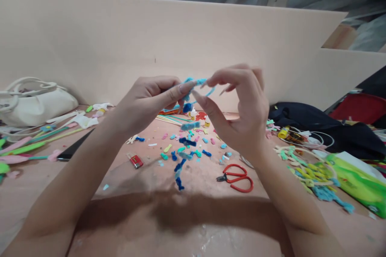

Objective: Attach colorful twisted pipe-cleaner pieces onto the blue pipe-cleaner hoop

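Observation:
Up in front of the wall, my left hand is closed, pinching a light blue pipe cleaner between thumb and fingers. My right hand is slightly blurred; its thumb and index fingertips are at a thin light blue loop of the same piece, with the other fingers curled away. Below the hands dangles a string of short fuzzy pieces in dark and light blue, ending above the table. How its top joins the held piece is hidden by my left fingers.
Red-handled cutters and a red lighter lie on the pink table. Small coloured fuzzy pieces are scattered behind. A white handbag stands left; a green packet and dark cloth bag lie right.

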`<control>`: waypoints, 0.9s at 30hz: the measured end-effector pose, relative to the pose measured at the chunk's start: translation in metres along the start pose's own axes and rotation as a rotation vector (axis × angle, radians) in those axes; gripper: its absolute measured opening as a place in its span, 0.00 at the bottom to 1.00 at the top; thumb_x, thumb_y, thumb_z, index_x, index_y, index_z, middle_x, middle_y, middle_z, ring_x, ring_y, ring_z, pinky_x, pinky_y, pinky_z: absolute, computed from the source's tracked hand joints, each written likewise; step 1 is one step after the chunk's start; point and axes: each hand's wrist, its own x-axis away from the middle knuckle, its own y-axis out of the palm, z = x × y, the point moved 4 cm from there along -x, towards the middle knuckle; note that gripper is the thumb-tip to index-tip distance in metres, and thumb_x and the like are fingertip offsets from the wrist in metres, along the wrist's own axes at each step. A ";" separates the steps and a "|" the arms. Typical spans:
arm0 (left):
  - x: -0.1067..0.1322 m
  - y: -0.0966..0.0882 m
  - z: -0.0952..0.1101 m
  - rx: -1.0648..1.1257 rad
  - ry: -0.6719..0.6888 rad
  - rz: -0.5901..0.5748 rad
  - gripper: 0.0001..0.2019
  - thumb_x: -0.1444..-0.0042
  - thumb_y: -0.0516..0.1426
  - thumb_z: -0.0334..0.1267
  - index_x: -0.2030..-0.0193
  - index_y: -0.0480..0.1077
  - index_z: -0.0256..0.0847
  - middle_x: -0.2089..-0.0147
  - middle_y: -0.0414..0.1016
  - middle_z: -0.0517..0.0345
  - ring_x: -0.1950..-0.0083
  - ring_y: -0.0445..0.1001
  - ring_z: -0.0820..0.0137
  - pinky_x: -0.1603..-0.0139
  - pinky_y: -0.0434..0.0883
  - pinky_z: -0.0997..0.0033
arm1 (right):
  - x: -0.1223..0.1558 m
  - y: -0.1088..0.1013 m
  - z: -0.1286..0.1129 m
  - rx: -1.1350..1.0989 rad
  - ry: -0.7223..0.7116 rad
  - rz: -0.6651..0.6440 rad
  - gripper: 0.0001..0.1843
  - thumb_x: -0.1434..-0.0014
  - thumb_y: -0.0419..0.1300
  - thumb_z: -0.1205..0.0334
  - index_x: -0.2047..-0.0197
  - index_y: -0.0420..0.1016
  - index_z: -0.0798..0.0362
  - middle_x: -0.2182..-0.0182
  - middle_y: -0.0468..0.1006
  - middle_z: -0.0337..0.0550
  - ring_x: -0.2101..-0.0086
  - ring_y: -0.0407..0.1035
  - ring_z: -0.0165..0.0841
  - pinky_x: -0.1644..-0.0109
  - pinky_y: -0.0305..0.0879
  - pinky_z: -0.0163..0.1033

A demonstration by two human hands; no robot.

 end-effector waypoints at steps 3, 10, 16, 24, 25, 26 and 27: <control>0.001 0.005 -0.001 -0.044 0.001 -0.016 0.20 0.30 0.62 0.48 0.73 0.73 0.42 0.74 0.62 0.60 0.72 0.58 0.75 0.74 0.58 0.71 | -0.002 0.003 0.003 0.061 0.020 -0.101 0.10 0.27 0.64 0.55 0.44 0.76 0.45 0.44 0.80 0.49 0.41 0.70 0.45 0.31 0.61 0.54; 0.002 0.013 -0.003 0.052 -0.047 -0.060 0.21 0.31 0.63 0.54 0.71 0.74 0.41 0.72 0.64 0.61 0.71 0.63 0.75 0.72 0.63 0.76 | -0.001 0.015 0.015 -0.239 0.122 -0.252 0.16 0.25 0.63 0.52 0.64 0.69 0.50 0.69 0.75 0.34 0.66 0.68 0.30 0.49 0.59 0.44; 0.009 0.013 0.002 -0.091 0.087 -0.042 0.23 0.26 0.58 0.52 0.70 0.69 0.41 0.72 0.62 0.62 0.71 0.60 0.74 0.72 0.60 0.74 | 0.002 0.017 0.012 -0.212 0.068 -0.247 0.13 0.26 0.64 0.55 0.62 0.72 0.52 0.69 0.73 0.36 0.66 0.67 0.30 0.56 0.59 0.43; 0.008 0.005 0.004 -0.332 0.664 -0.200 0.13 0.22 0.52 0.38 0.40 0.76 0.51 0.56 0.75 0.54 0.60 0.77 0.69 0.59 0.76 0.68 | 0.002 0.013 0.004 -0.133 -0.027 -0.362 0.11 0.26 0.60 0.64 0.63 0.68 0.50 0.69 0.71 0.37 0.67 0.64 0.31 0.57 0.62 0.42; 0.007 0.004 0.005 -0.348 0.710 -0.195 0.12 0.22 0.52 0.39 0.42 0.77 0.50 0.58 0.75 0.54 0.61 0.77 0.68 0.59 0.77 0.68 | 0.002 0.013 0.002 -0.126 -0.033 -0.370 0.10 0.26 0.60 0.64 0.63 0.67 0.50 0.69 0.71 0.36 0.67 0.64 0.31 0.57 0.62 0.42; 0.007 0.004 0.006 -0.354 0.737 -0.166 0.12 0.22 0.52 0.40 0.44 0.77 0.50 0.59 0.74 0.54 0.61 0.77 0.68 0.60 0.77 0.68 | 0.002 0.012 0.000 -0.123 -0.033 -0.381 0.10 0.26 0.61 0.64 0.62 0.67 0.50 0.68 0.71 0.36 0.66 0.64 0.31 0.57 0.62 0.41; 0.006 0.003 0.007 -0.359 0.749 -0.122 0.11 0.22 0.53 0.41 0.46 0.78 0.51 0.59 0.74 0.54 0.60 0.78 0.68 0.59 0.78 0.68 | 0.002 0.011 -0.001 -0.124 -0.025 -0.398 0.09 0.26 0.61 0.63 0.61 0.67 0.50 0.67 0.71 0.36 0.65 0.65 0.31 0.56 0.63 0.41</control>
